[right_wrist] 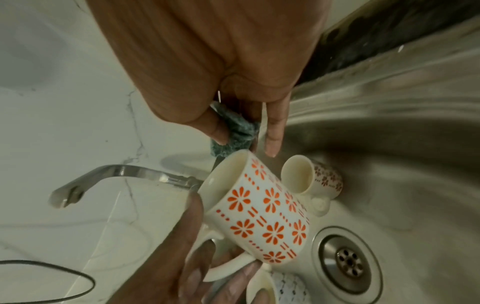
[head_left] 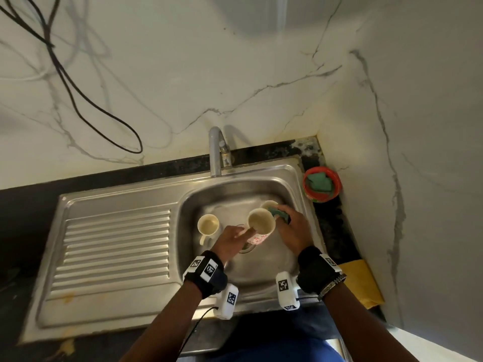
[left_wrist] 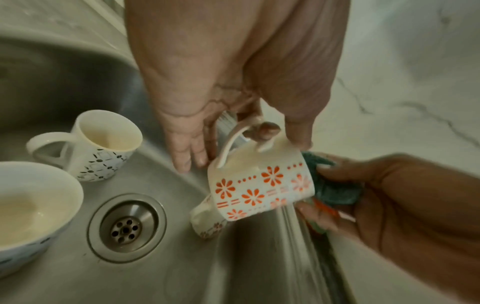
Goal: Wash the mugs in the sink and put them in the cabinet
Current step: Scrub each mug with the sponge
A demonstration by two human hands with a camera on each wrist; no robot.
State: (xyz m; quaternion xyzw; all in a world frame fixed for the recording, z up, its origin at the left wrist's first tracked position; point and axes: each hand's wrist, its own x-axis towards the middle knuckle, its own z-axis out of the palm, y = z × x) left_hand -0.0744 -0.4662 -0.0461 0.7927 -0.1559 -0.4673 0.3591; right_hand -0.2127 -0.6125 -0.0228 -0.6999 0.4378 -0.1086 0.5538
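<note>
My left hand holds a white mug with orange flowers by its handle, tilted above the sink basin. My right hand pinches a green scrub sponge against the mug's rim. In the head view the held mug sits between the left hand and the right hand, with the sponge at its far right edge. A black-patterned mug and a small brown-flowered mug stand in the basin.
Another patterned mug stands left of the drain. The tap arches over the basin's back edge. A red bowl holding sponges sits at the right corner, a yellow cloth nearer me. The drainboard lies left; a black cable hangs on the wall.
</note>
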